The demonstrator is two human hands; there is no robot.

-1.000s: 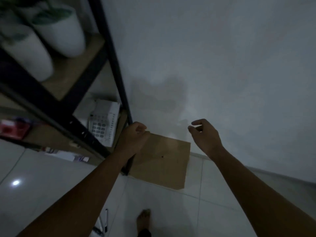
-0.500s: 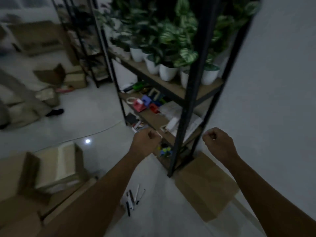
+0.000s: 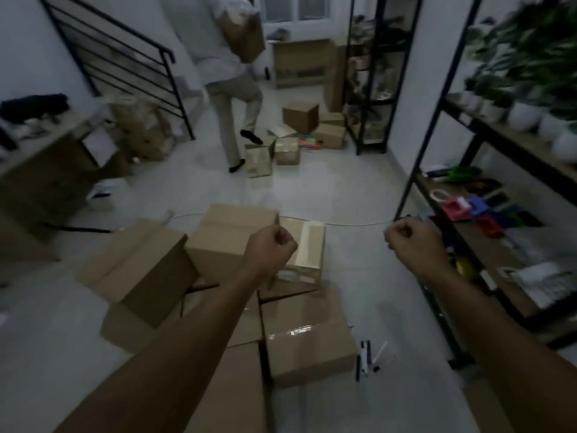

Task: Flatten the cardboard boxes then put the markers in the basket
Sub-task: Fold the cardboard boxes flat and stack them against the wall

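Several cardboard boxes lie on the white floor in front of me: an open one (image 3: 143,273) at the left, a taped one (image 3: 309,335) near my feet, and another (image 3: 232,235) behind my left hand. Several markers (image 3: 368,356) lie on the floor just right of the taped box. My left hand (image 3: 270,248) is curled into a fist above the boxes and holds nothing. My right hand (image 3: 412,245) is also a fist, in the air beside the shelf, holding nothing. No basket is visible.
A black metal shelf rack (image 3: 487,214) with potted plants and coloured items runs along the right. Another person (image 3: 231,82) carrying a box walks at the back among more boxes (image 3: 299,117). A stair railing (image 3: 125,57) and a wooden table (image 3: 46,164) stand left.
My view has swung left from the wall and shelf to the room. The flattened cardboard left against the wall is out of view. Both hands have curled into fists.
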